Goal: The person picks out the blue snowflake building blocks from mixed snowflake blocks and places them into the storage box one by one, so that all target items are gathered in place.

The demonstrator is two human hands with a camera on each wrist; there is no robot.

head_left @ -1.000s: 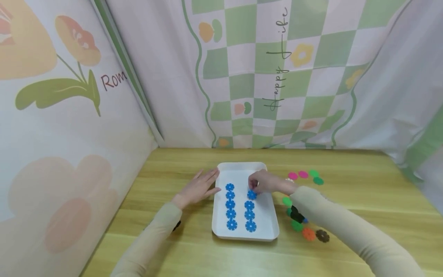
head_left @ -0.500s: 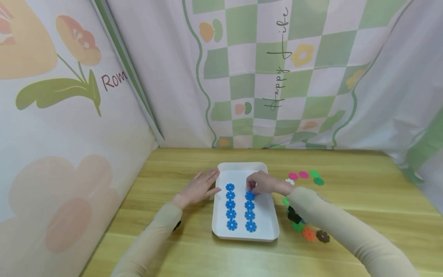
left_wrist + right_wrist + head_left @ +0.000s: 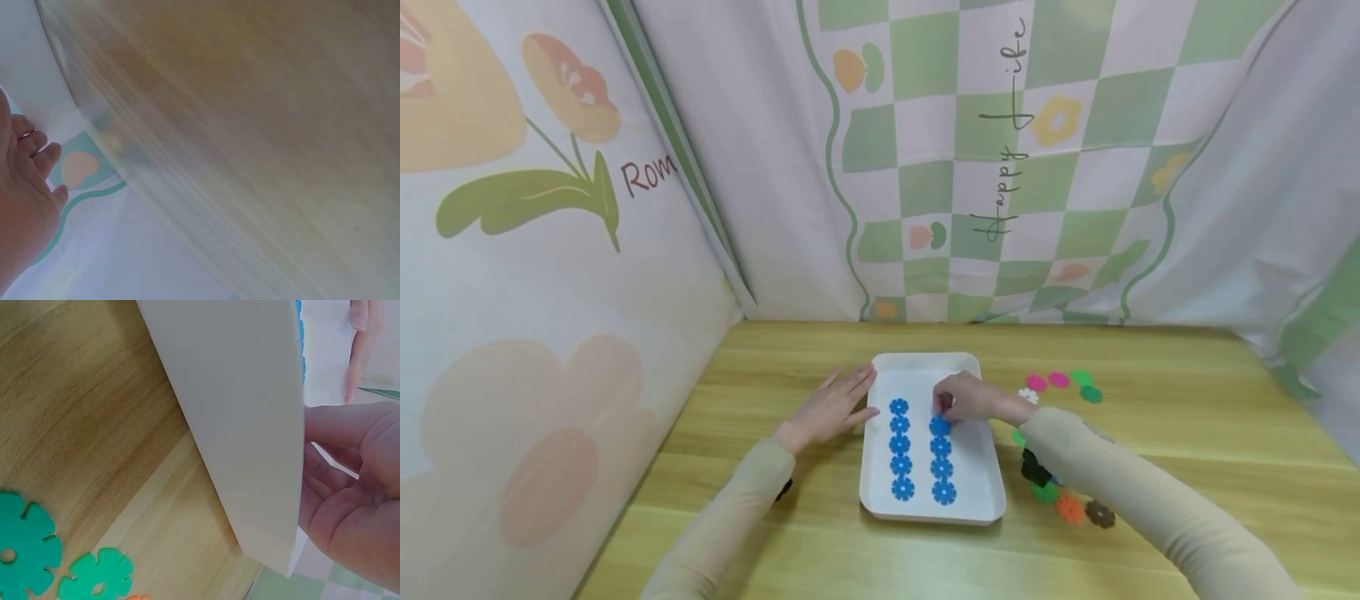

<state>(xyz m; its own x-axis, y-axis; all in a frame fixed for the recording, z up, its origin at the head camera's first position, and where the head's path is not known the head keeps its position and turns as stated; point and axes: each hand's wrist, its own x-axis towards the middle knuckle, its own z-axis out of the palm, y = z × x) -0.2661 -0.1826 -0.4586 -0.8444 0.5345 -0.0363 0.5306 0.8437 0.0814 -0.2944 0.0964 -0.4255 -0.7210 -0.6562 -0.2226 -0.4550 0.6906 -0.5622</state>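
A white tray (image 3: 977, 483) on the wooden table holds two columns of blue notched plastic discs, the left column (image 3: 900, 444) and the right column (image 3: 942, 468). My right hand (image 3: 973, 396) pinches a blue disc (image 3: 940, 426) at the far end of the right column, right against the disc below it. Behind the tray's side wall (image 3: 237, 425), the fingertips are hidden in the right wrist view. With fingers extended, my left hand (image 3: 831, 408) rests at the tray's left rim. The left wrist view catches only part of that hand (image 3: 28, 187).
Right of the tray lie loose discs: pink (image 3: 1058, 380), white (image 3: 1028, 395), green (image 3: 1091, 394), orange (image 3: 1071, 509) and brown (image 3: 1101, 513). My right forearm (image 3: 1120, 475) passes over that area. A printed curtain (image 3: 985, 208) stands along the table's back edge.
My right hand has shifted slightly left and nearer with the blue disc, which now lines up with the right column. The left hand stays at the tray's rim.
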